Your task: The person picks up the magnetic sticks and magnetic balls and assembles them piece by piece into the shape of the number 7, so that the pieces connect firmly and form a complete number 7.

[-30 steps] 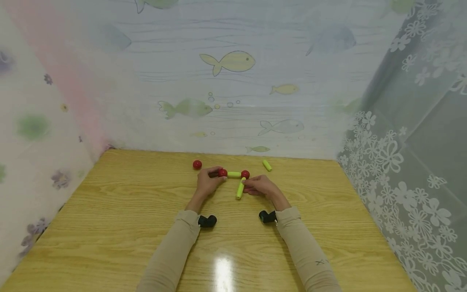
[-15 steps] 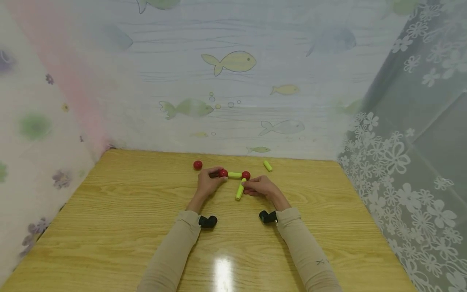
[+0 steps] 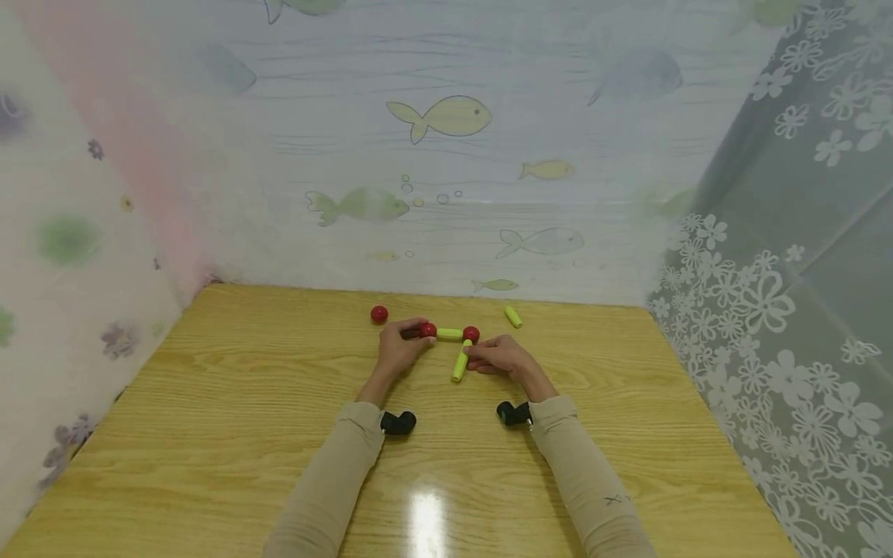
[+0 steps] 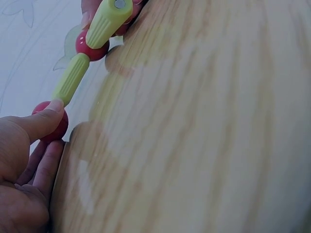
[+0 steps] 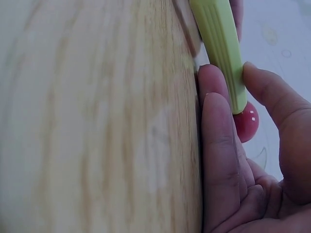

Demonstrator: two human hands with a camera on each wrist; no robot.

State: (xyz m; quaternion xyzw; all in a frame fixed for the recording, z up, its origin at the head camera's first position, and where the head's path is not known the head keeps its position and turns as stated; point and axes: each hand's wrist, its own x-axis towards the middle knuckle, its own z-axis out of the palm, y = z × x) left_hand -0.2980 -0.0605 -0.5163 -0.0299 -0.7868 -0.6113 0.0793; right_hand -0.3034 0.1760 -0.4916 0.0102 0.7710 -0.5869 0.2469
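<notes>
My left hand (image 3: 398, 350) grips a red ball (image 3: 429, 331) between thumb and fingers. From that ball a yellow-green ridged magnetic rod (image 3: 449, 334) runs right to a second red ball (image 3: 470, 335). A second yellow-green magnetic rod (image 3: 460, 366) meets this right ball and slants toward the person, with my right hand (image 3: 505, 356) pinching it near the ball. In the left wrist view, a round metal tip (image 4: 119, 4) shows on that rod's free end. Thumb and fingertips lie on opposite sides of the rod (image 5: 223, 53) in the right wrist view.
A loose red ball (image 3: 379, 314) lies on the wooden table (image 3: 244, 434) beyond the left hand. Another yellow-green rod (image 3: 512, 316) rests at the back right. Behind the table's far edge hangs a fish-patterned curtain (image 3: 446, 232). Each wrist carries a black camera (image 3: 399, 423).
</notes>
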